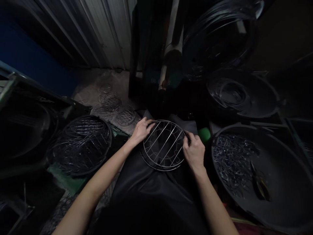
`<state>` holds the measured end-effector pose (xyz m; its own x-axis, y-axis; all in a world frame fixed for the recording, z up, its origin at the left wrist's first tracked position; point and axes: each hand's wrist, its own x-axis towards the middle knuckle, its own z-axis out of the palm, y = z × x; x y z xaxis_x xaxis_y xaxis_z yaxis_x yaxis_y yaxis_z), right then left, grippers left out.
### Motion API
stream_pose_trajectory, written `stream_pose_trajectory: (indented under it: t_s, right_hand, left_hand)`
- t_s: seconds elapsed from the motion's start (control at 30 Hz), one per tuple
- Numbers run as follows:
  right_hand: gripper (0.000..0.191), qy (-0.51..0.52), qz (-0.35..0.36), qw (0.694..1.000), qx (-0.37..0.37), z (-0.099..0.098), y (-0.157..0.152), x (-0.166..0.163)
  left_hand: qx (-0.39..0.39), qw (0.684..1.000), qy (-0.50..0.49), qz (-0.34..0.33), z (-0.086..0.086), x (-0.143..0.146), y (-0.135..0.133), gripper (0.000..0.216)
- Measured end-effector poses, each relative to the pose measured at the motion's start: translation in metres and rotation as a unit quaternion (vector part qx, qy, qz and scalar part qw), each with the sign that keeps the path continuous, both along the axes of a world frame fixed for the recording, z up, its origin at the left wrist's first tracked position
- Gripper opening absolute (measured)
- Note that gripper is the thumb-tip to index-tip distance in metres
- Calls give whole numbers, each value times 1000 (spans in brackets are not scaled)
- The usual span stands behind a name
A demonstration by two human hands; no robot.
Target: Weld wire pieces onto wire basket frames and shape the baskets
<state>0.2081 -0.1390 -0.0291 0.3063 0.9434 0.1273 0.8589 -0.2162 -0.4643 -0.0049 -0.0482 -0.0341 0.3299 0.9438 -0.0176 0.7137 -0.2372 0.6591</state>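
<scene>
Round wire rack (pixel 163 145) lies almost flat on a black cloth (pixel 146 186) spread over the person's lap, in the middle of the view, its straight cross-wires running diagonally inside a double ring. The left hand (pixel 141 130) grips the rack at its upper left rim, with the fingers curled over the ring and the thumb beneath. The right hand (pixel 194 150) is closed on the right rim, with the fingertips pinching the wire at the edge. To the left, a dark round basin (pixel 110 143) holds a stack of similar racks (pixel 83 140) lying one over another. Beyond it, a few loose racks (pixel 124 115) rest on the concrete floor (pixel 93 91), near a corrugated metal wall (pixel 97 32). To the right of the right hand stands a large black tub (pixel 288 186) with a heap of small bent wire pieces (pixel 232 160) in its left half and a pair of pliers (pixel 260 184) lying just beside the heap. A green object (pixel 204 134) shows between the rack and the tub; what it is cannot be told in the dim light. Farther back on the right, another dark tub (pixel 264 98) holds coils of wire (pixel 227 93).
</scene>
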Motion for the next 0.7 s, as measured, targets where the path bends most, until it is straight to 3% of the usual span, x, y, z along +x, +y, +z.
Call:
stream_pose_trajectory:
  t_s: [0.2, 0.5, 0.7]
  right_hand:
    - [37, -13, 11, 1000, -19, -2, -2, 1]
    - [37, 0, 45, 997, -58, -5, 12, 9]
    - [41, 103, 67, 990, -68, -12, 4, 20]
  left_hand:
    - [-12, 999, -1, -35, -1, -10, -7, 30]
    - [-10, 999, -50, 8, -6, -16, -13, 21]
    - [-97, 978, -186, 16, -18, -19, -16, 31]
